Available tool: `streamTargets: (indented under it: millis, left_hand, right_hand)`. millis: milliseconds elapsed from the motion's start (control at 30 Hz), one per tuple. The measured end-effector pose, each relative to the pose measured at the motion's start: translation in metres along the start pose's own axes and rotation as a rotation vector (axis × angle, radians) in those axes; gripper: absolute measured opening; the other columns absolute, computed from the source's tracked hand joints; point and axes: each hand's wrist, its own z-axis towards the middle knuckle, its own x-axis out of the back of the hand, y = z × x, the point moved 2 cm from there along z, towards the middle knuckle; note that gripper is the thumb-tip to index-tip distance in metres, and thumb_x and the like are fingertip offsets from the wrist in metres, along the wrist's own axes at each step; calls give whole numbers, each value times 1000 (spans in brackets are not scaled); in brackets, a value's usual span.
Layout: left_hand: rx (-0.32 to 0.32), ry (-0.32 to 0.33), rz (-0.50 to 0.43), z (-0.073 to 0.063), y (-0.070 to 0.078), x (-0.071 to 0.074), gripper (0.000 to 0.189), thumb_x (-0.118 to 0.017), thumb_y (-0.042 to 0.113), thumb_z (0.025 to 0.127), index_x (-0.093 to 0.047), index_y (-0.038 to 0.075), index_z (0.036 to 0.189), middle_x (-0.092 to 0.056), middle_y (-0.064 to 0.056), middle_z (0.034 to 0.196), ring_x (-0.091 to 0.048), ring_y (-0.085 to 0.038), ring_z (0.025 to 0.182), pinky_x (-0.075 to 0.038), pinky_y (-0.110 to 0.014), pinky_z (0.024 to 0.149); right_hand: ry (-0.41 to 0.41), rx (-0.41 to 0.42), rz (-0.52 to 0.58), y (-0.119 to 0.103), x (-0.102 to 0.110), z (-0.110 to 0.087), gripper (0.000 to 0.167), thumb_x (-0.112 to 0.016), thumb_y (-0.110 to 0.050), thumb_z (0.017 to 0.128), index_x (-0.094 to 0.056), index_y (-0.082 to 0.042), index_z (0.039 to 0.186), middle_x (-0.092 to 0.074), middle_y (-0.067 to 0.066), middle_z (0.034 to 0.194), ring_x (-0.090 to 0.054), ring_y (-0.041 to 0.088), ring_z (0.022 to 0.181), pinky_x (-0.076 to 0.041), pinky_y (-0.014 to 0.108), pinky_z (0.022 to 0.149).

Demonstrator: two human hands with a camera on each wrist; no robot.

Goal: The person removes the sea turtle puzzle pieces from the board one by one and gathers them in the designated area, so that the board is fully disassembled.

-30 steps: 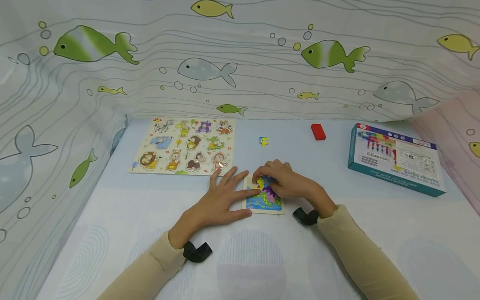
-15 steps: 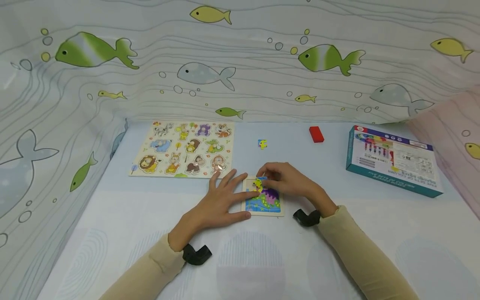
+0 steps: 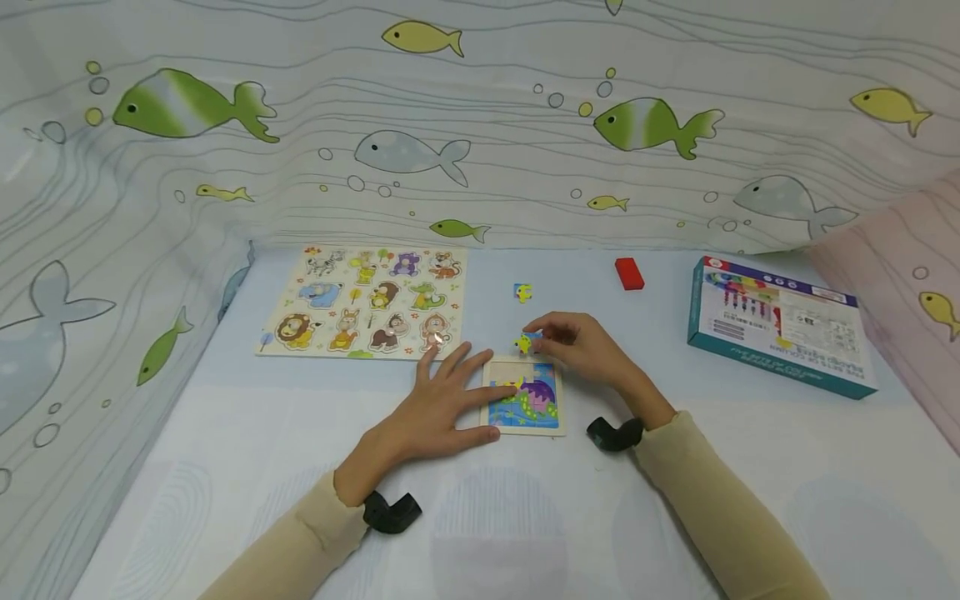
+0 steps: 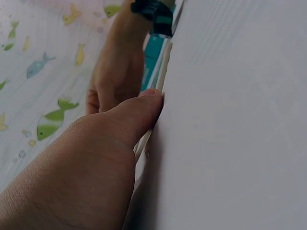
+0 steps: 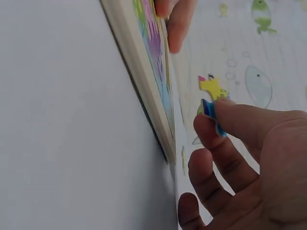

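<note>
A small square jigsaw puzzle with a pale wooden frame lies on the table, a bare patch showing at its upper left. My left hand rests on its left side with fingers spread, one finger reaching over the picture and the thumb at the frame's edge. Just above the puzzle's far edge, my right hand pinches a yellow and blue puzzle piece between thumb and forefinger, as the right wrist view shows. Another yellow and blue piece lies loose beyond the puzzle.
An animal puzzle board lies at the back left. A red block is at the back, right of the loose piece. Farther right lies a teal-sided box. A fish-printed cloth rises behind the table.
My right hand has lifted the puzzle piece out of the frame and moved it away past the far edge, baring a patch at the upper left. My left hand has stayed on the frame.
</note>
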Motion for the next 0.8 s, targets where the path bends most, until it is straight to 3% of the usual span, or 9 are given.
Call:
streamTargets:
  millis: [333, 567, 800]
  left_hand:
    - [-4, 1, 7, 0, 0, -1, 57, -53, 67, 95, -48, 48, 149, -28, -7, 168, -14, -39, 158, 1, -71, 119]
    - [1, 1, 11, -1, -2, -2, 58, -52, 67, 95, -47, 48, 149, -27, -6, 169, -13, -38, 159, 1, -69, 119]
    - [-5, 5, 20, -1, -2, -4, 58, -51, 68, 95, -46, 49, 149, -26, -6, 169, -13, -38, 159, 2, -69, 120]
  right_hand:
    - [147, -65, -57, 14, 29, 12, 25, -72, -17, 96, -74, -19, 121, -66, 6, 93, -54, 23, 83, -45, 23, 65]
    - [111, -185, -120, 31, 49, 32, 27, -68, -20, 98, -72, -18, 125, -67, 9, 104, -56, 24, 92, -49, 26, 74]
    - [102, -216, -177, 38, 56, 51, 30, -67, -21, 99, -71, -14, 127, -67, 12, 106, -56, 25, 94, -47, 28, 76]
